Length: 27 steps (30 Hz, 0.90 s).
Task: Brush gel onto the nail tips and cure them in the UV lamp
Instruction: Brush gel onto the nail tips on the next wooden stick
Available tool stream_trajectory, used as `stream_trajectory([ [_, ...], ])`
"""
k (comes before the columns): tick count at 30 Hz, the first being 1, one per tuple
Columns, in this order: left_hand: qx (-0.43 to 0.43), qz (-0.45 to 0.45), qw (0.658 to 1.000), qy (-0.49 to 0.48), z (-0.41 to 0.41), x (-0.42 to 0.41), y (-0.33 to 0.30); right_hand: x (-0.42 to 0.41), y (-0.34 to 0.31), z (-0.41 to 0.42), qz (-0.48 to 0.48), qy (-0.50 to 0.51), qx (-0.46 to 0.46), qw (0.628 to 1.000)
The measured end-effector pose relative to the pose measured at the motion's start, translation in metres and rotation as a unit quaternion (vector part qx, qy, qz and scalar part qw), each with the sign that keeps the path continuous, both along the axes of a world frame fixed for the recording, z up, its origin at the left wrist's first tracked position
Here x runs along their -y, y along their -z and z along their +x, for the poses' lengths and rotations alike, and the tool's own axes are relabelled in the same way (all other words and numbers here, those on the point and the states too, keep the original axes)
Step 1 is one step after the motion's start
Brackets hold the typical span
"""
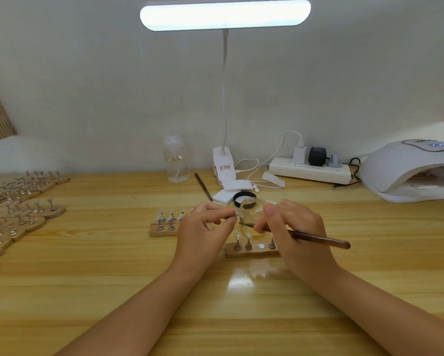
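Nail tip [237,213], frame centre: light, small, likely slippery; left hand [205,224] fingers pinched its stand. Right hand [290,222] fingers gripped brush [318,238] near ferrule.

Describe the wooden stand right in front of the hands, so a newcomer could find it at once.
On the wooden table, look just below the right hand gripping the brush. The small wooden stand there, unlike its neighbours, has one bare white disc between its pegs.
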<state>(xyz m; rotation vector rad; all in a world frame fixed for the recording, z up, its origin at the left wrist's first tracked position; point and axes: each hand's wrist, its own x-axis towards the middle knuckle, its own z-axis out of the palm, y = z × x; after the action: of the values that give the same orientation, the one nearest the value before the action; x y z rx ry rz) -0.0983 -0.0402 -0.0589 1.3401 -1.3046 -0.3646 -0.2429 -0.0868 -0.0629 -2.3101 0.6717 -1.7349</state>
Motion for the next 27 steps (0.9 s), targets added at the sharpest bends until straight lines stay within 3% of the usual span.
stream_trajectory([
  [6,0.010,-0.003,1.000,-0.003,0.0000,0.0000,-0.0003,0.0009,-0.0027,0.0012,-0.020,0.003,-0.014,1.000],
  [11,0.016,-0.005,1.000,-0.002,0.0010,0.0012,0.0005,-0.0015,-0.0014,-0.0023,0.023,-0.010,0.028,0.999],
  [16,0.024,-0.012,1.000,-0.001,0.0012,0.0019,0.0016,-0.0013,-0.0042,0.0012,0.025,-0.008,-0.006,1.000],
  [21,0.031,-0.018,0.999,0.003,0.0020,0.0027,0.0028,-0.0021,-0.0048,-0.0021,0.062,-0.025,0.037,0.997],
  [27,0.020,-0.019,1.000,0.005,0.0024,0.0036,0.0043,-0.0029,-0.0050,-0.0014,0.073,-0.028,0.013,0.997],
])
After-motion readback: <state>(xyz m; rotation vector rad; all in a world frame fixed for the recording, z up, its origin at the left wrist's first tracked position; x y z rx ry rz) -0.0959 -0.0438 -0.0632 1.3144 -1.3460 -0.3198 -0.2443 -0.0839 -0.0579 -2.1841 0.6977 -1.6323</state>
